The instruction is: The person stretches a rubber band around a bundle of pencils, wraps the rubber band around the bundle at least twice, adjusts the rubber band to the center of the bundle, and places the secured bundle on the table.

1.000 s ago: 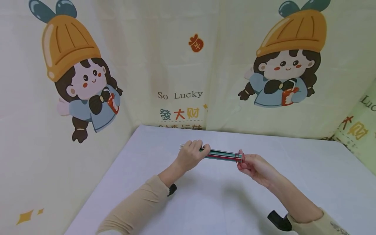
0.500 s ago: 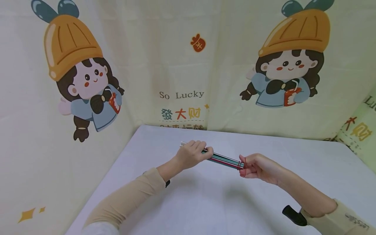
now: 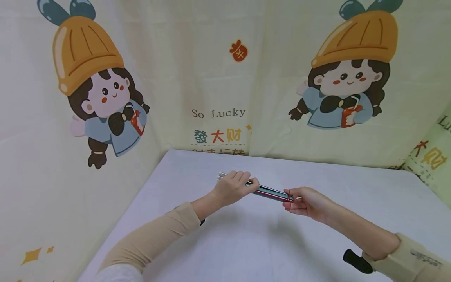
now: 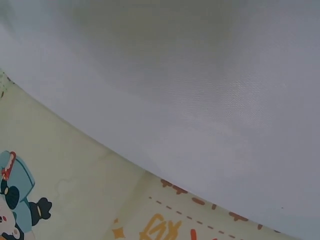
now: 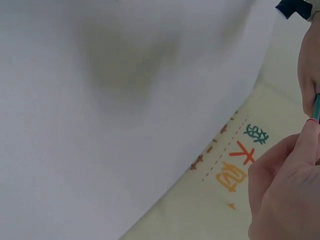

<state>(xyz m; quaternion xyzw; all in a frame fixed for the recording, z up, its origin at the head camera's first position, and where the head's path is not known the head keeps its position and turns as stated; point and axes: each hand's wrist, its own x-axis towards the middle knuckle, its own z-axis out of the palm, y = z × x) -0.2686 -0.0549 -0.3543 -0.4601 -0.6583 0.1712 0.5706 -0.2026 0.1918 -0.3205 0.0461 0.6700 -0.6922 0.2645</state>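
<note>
The bundle [image 3: 269, 192] is above the table [image 3: 366, 192], between the hands. Its long axis runs crosswise, the right end lower in the head view. The left hand [image 3: 230, 190] grips its left part; the right hand [image 3: 311, 204], at the other end, holds the red band [image 3: 289, 196] around it.

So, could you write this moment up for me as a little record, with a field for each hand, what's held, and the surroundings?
Left hand: the left hand grips the bundle
Right hand: the right hand holds the red band at the bundle's other end
Held item: bundle of slim sticks, teal, red and dark; exact kind unclear
Band: crosses the bundle near the right fingertips; partly hidden
Bundle position: raised above the white table, slanting
Background: pale backdrop with cartoon figures and lettering
</note>
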